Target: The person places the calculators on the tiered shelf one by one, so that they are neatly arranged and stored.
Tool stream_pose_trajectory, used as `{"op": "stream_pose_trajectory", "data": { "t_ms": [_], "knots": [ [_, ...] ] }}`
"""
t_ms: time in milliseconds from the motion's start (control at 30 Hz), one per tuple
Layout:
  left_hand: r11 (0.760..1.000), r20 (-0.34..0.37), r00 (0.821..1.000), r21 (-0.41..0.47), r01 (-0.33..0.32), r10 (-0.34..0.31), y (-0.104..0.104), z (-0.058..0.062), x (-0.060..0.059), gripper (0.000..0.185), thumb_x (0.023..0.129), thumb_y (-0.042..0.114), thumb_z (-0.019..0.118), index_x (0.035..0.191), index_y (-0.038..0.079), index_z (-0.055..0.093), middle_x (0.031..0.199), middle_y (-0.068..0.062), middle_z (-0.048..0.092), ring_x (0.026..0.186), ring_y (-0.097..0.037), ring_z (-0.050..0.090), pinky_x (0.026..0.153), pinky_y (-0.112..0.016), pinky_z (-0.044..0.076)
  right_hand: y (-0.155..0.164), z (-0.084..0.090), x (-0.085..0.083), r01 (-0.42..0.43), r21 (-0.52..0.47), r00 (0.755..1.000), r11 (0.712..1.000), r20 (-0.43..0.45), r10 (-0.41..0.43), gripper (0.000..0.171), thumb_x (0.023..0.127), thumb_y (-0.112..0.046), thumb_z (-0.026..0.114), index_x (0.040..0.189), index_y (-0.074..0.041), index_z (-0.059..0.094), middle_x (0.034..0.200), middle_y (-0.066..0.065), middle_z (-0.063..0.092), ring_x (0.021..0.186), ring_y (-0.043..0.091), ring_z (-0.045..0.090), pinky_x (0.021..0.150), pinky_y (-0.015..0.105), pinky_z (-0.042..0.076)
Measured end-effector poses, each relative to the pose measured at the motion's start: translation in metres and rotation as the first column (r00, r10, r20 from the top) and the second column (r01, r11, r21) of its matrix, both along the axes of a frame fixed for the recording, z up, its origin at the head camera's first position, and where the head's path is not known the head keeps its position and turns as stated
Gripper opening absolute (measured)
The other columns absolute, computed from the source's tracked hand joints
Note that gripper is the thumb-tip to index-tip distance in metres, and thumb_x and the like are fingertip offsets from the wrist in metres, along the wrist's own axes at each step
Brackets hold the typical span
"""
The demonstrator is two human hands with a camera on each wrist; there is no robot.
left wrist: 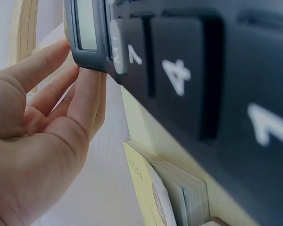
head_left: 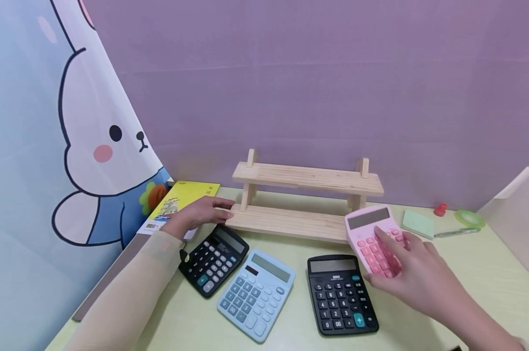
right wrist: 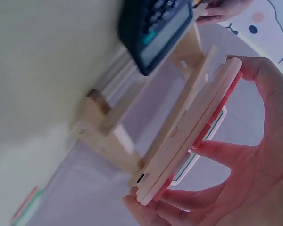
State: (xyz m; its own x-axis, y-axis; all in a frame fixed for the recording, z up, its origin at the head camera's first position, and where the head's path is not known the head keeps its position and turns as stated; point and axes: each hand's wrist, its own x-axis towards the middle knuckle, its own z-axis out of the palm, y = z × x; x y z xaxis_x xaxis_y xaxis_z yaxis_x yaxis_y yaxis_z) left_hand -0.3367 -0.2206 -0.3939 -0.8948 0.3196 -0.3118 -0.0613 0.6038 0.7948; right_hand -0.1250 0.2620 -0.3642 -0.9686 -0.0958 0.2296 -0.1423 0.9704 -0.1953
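Wooden rack [head_left: 308,204] behind three calculators [head_left: 256,292]

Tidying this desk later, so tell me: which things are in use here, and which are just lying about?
In use:
pink calculator, held by right hand
wooden rack, touched by left hand

Lying about:
blue calculator
two black calculators
booklet
sticky notes
tape

Pink calculator [head_left: 373,240]: smooth matt plastic. Shelf rack [head_left: 306,202]: pale unvarnished wood, visible grain. Black calculator [head_left: 341,294]: plastic, glossy display.
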Motion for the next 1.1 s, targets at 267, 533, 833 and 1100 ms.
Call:
{"op": "stream_pose_trajectory", "data": {
  "t_ms": [267, 533, 833, 1100],
  "knots": [
    [1.000, -0.005, 1.000, 0.005, 0.010, -0.010, 0.001, 0.000, 0.001, 0.065, 0.102, 0.032, 0.073, 0.161, 0.019, 0.049, 0.162, -0.013, 0.055, 0.135, -0.029, 0.067, 0.115, -0.045, 0.057, -0.028, 0.023, -0.033, -0.027, 0.003, 0.999, 1.000, -0.019, 0.027, 0.101, 0.078, -0.069, 0.082, 0.157, -0.013, 0.054, 0.139, 0.046, 0.054, 0.109, 0.057, 0.057, 0.079, 0.066, 0.055],
    [1.000, -0.004, 1.000, 0.006, 0.003, -0.002, 0.000, 0.000, 0.002, 0.064, 0.103, 0.031, 0.073, 0.161, 0.018, 0.050, 0.160, -0.012, 0.057, 0.133, -0.028, 0.068, 0.115, -0.045, 0.057, -0.051, 0.046, -0.076, -0.037, -0.039, 0.999, 0.999, 0.033, 0.039, 0.099, 0.086, -0.065, 0.077, 0.163, -0.013, 0.045, 0.144, 0.047, 0.048, 0.119, 0.061, 0.054, 0.086, 0.067, 0.055],
    [1.000, 0.003, 1.000, 0.010, -0.009, 0.009, -0.001, -0.001, 0.001, 0.065, 0.102, 0.032, 0.074, 0.161, 0.020, 0.050, 0.160, -0.011, 0.057, 0.134, -0.028, 0.067, 0.116, -0.046, 0.056, -0.100, 0.066, -0.124, -0.063, -0.026, 0.995, 0.998, 0.079, 0.065, 0.101, 0.086, -0.071, 0.069, 0.167, -0.019, 0.039, 0.144, 0.039, 0.051, 0.119, 0.051, 0.050, 0.083, 0.061, 0.054],
    [1.000, -0.002, 1.000, 0.008, -0.002, 0.002, -0.002, -0.002, 0.001, 0.065, 0.102, 0.035, 0.074, 0.161, 0.021, 0.050, 0.159, -0.011, 0.058, 0.135, -0.028, 0.066, 0.116, -0.047, 0.055, -0.154, 0.070, -0.162, -0.050, 0.002, 0.994, 0.999, 0.100, 0.049, 0.108, 0.086, -0.082, 0.060, 0.169, -0.017, 0.034, 0.152, 0.036, 0.050, 0.134, 0.054, 0.048, 0.100, 0.071, 0.053]
  ]
}}
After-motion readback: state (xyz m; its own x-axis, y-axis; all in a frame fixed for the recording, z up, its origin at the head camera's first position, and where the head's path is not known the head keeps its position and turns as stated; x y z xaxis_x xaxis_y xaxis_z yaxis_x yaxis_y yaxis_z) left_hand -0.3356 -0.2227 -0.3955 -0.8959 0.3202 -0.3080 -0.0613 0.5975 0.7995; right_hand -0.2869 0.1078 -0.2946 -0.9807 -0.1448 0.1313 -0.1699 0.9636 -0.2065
